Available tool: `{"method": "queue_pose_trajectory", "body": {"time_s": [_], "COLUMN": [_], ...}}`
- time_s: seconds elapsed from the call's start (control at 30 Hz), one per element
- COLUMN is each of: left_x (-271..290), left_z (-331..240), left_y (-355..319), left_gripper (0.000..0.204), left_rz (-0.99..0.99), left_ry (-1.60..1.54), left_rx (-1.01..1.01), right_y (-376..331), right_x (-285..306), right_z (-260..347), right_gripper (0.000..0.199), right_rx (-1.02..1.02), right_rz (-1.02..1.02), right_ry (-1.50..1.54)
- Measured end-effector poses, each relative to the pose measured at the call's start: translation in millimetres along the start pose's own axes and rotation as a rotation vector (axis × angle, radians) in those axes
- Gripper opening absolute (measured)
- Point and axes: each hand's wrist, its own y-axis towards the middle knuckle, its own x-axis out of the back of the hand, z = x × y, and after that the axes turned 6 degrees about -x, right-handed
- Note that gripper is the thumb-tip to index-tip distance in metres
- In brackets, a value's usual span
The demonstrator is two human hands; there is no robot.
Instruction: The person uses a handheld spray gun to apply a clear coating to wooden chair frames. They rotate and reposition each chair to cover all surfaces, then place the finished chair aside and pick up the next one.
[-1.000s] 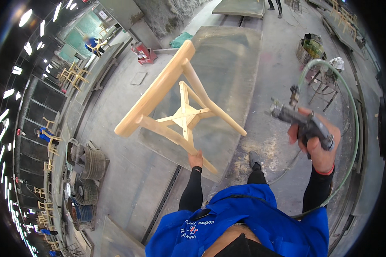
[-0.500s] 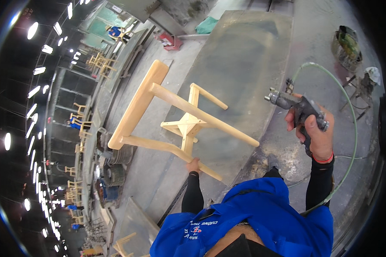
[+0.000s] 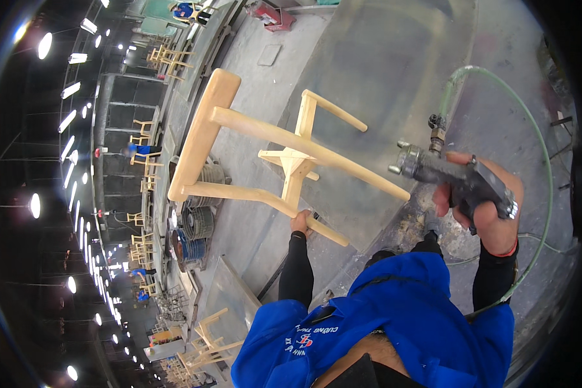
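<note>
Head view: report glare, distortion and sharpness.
Head view: ceiling lamps glare white against the dark left side; head view: their rows curve with the fisheye, and the corners fall black; head view: the held chair looks fairly sharp, distant chairs small and soft.

The grey concrete floor (image 3: 252, 90) carries most of the scene. In the middle, a large flat grey-green panel (image 3: 381, 71) covers part of it. On the far left of this panel, a small square grey plate (image 3: 269, 55) lies on the floor, and a red box-shaped holder (image 3: 278, 19) stands farther. On the right there lies a thin pale hose (image 3: 542, 242). At the far left, a long grey bench (image 3: 205, 53) bears several pale wooden chairs (image 3: 168, 59).
</note>
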Motion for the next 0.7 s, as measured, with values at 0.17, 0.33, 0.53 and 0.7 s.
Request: {"method": "queue_pose_trajectory", "body": {"time_s": [0.17,0.33,0.53,0.7], "left_x": [2,9,17,18], "left_z": [6,19,20,17], "left_y": [14,31,31,32], "left_gripper": [0.026,0.033,0.038,0.040], "left_rz": [-0.006,0.066,0.112,0.087], "left_ry": [-0.025,0.026,0.146,0.140], "left_rx": [0.017,0.008,-0.008,0.052], "right_y": [5,3,-11,-44], "right_x": [4,11,11,50], "right_z": [-18,-27,-35,-74], "right_gripper": [0.082,0.078,0.071,0.060], "right_rx": [-0.001,-0.100,-0.018,-0.294], "right_rz": [0.056,0.001,0.049,-0.032], "right_ry": [-0.123,-0.092,-0.013,-0.267]}}
